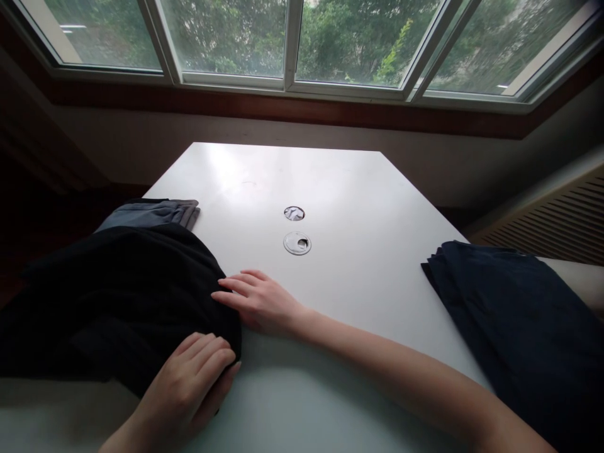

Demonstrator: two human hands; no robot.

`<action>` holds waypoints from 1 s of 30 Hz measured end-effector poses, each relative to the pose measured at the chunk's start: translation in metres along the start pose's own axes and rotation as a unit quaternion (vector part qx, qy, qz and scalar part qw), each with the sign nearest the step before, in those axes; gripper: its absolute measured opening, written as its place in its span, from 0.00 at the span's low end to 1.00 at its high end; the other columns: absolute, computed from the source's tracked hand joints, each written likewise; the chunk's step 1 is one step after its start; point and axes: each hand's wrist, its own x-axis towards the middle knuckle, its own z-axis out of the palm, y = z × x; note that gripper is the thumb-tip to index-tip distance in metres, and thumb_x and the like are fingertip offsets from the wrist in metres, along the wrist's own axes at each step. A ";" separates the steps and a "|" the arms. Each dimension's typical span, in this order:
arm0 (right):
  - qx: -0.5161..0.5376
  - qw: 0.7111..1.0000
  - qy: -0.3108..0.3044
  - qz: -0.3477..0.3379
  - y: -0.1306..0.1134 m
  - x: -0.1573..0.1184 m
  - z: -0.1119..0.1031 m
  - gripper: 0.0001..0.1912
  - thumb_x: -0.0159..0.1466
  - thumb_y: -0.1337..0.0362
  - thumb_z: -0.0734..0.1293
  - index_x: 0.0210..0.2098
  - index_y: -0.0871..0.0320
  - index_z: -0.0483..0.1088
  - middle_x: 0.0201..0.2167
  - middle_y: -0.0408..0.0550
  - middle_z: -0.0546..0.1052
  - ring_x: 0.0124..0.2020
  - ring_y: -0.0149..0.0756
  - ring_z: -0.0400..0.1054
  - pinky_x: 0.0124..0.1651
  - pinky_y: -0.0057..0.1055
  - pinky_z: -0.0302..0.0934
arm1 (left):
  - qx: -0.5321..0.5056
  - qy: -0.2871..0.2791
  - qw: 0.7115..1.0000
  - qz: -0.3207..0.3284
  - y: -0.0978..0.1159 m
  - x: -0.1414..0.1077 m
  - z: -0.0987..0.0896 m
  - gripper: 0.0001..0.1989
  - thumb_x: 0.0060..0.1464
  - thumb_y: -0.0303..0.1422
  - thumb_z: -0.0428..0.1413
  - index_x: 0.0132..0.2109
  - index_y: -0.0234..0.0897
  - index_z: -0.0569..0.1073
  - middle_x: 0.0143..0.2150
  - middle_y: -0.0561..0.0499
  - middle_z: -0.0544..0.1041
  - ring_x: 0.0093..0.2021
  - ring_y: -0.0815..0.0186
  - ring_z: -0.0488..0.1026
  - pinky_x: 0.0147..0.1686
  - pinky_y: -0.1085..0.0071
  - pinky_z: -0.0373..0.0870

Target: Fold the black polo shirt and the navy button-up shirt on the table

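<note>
A large black garment (141, 289) lies loosely bunched on the left side of the white table (349, 207); its exact kind cannot be made out. My left hand (189, 377) is closed at its near right corner, fingers curled and thumb pressed in, pinching the fabric. Farther along the same right edge rests my right hand (259, 302), its fingers stretched out and slightly apart, with the fingertips touching the cloth. Behind the black garment, partly covered by it, is a folded grey garment (151, 212).
Folded dark navy clothing (514, 308) lies at the table's right side, beyond my right forearm. Two round cable holes sit mid-table: one with white scraps inside (294, 214), one with a metal cover (291, 244). A window (287, 88) and a slatted panel (552, 214) border the table.
</note>
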 end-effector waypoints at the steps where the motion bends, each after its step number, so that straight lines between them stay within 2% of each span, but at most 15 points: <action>1: 0.008 1.000 -0.005 0.004 0.000 0.000 0.002 0.21 0.68 0.69 0.58 0.59 0.59 0.64 0.60 0.52 0.68 0.57 0.37 0.62 0.61 0.36 0.55 | 0.000 -0.002 1.000 -0.003 -0.002 -0.001 0.000 0.06 0.61 0.23 0.49 0.40 0.37 0.68 0.33 0.52 0.75 0.34 0.66 0.71 0.41 0.69 0.64; 5: 0.027 0.999 -0.014 0.031 0.002 -0.001 0.005 0.21 0.67 0.70 0.59 0.59 0.58 0.65 0.59 0.51 0.69 0.53 0.37 0.66 0.55 0.34 0.59 | 0.005 -0.011 1.000 0.009 -0.004 -0.002 0.000 0.06 0.61 0.22 0.50 0.41 0.37 0.69 0.34 0.52 0.75 0.34 0.66 0.70 0.41 0.69 0.64; 13: 0.038 0.998 -0.001 0.045 0.002 -0.002 0.007 0.19 0.68 0.69 0.58 0.57 0.61 0.66 0.58 0.51 0.70 0.53 0.37 0.67 0.56 0.34 0.59 | 0.017 -0.019 1.000 0.001 -0.006 -0.004 0.002 0.05 0.61 0.24 0.50 0.42 0.37 0.69 0.35 0.51 0.75 0.35 0.65 0.71 0.41 0.68 0.64; 30: 0.057 0.997 0.006 0.057 0.002 -0.002 0.009 0.16 0.68 0.68 0.59 0.55 0.60 0.66 0.57 0.52 0.71 0.54 0.36 0.67 0.56 0.34 0.59 | 0.009 -0.026 1.000 -0.008 -0.007 -0.009 0.004 0.06 0.61 0.24 0.51 0.43 0.37 0.69 0.37 0.50 0.76 0.37 0.65 0.71 0.42 0.67 0.64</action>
